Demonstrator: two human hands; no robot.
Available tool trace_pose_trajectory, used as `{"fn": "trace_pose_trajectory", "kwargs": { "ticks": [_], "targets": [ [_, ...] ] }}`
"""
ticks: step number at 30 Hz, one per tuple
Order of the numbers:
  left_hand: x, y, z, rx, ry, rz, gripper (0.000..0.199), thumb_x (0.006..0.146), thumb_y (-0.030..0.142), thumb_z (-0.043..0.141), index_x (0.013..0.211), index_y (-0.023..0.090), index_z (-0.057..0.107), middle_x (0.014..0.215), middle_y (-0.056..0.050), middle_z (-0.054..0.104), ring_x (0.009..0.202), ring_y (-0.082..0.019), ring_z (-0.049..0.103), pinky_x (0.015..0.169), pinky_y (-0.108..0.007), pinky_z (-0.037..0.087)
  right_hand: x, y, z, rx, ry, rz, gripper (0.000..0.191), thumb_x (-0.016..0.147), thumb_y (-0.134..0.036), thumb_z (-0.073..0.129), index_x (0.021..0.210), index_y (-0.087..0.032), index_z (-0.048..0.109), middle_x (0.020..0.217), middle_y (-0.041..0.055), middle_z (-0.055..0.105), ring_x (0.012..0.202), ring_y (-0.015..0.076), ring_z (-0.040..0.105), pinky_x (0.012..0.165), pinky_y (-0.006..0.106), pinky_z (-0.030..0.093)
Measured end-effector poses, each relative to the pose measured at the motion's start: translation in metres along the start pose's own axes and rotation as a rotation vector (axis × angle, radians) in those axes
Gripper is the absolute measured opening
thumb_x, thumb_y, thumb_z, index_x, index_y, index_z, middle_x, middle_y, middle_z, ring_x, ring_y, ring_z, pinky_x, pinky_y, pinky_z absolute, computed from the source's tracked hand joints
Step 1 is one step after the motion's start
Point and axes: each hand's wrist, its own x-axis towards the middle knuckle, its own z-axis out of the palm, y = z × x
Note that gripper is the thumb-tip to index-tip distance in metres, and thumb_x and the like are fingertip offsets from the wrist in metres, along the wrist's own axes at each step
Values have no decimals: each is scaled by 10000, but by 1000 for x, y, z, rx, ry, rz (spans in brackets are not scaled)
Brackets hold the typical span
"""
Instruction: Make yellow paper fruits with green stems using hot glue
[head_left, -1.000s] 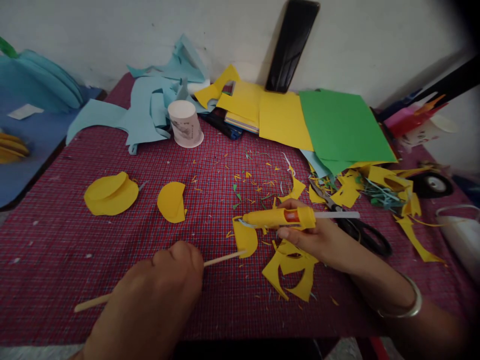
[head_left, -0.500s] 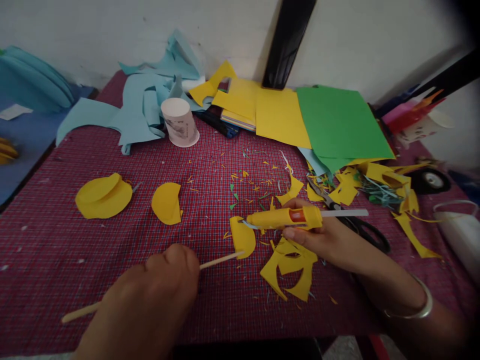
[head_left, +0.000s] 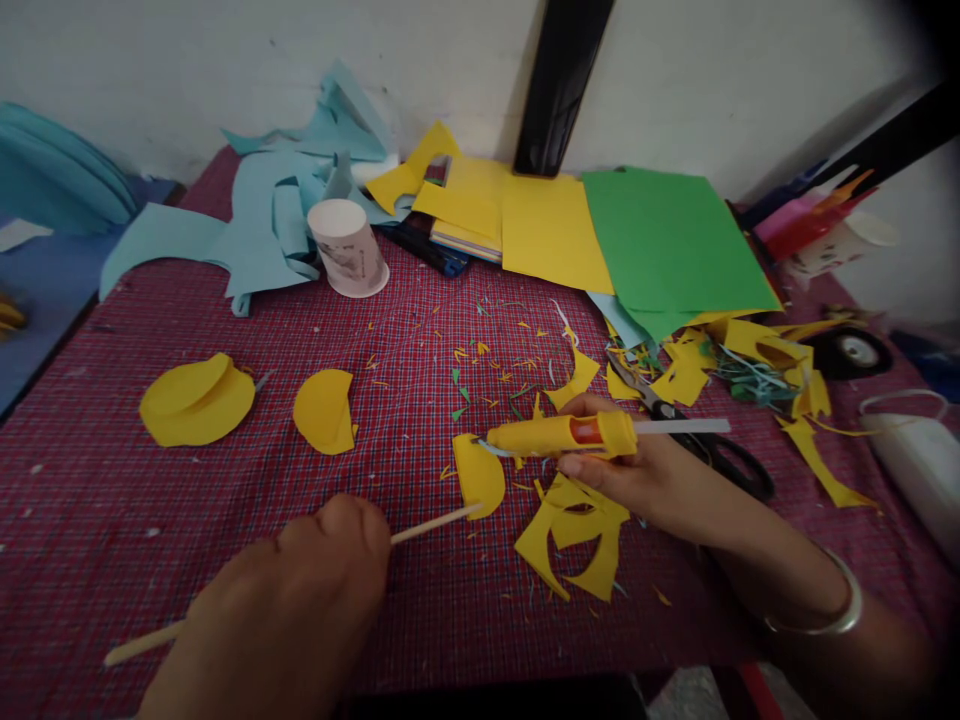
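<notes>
Two hands work above the checked cloth [head_left: 225, 330] on the counter. The left hand [head_left: 289, 600] is closed in a fist around a thin wooden stick [head_left: 435, 524], whose far tip lies at the lower edge of a yellow half-round paper piece [head_left: 480, 478]. The right hand [head_left: 637, 480] grips a yellow glue gun [head_left: 562, 436], its nozzle at that piece's upper edge. Just below the gun lie yellow cut-out scraps [head_left: 551, 530]; further left, a folded yellow disc [head_left: 325, 410]; behind, a paper cup [head_left: 349, 250] and green sheets [head_left: 675, 250].
</notes>
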Motion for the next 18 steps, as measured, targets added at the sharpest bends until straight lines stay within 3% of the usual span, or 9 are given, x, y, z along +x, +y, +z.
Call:
{"fn": "trace_pose_trajectory", "kwargs": {
  "ticks": [13, 18],
  "targets": [
    [-2, 2, 14, -1, -56, -15, 320, 742, -15, 489, 893, 196, 677, 691, -13, 525, 527, -204, 561, 450, -307, 396, -11, 7, -16, -131, -54, -32, 249, 892, -430, 560, 1036, -227, 558, 954, 43, 628, 783, 170, 616, 654, 266, 520],
    [-3, 2, 14, 0, -63, 5, 348, 735, -25, 492, 921, 203, 676, 722, -13, 544, 540, -205, 568, 454, -316, 417, -15, 2, -21, -173, -84, -60, 262, 875, -397, 588, 1057, -220, 524, 854, 19, 612, 716, 158, 591, 606, 258, 493]
  ]
}}
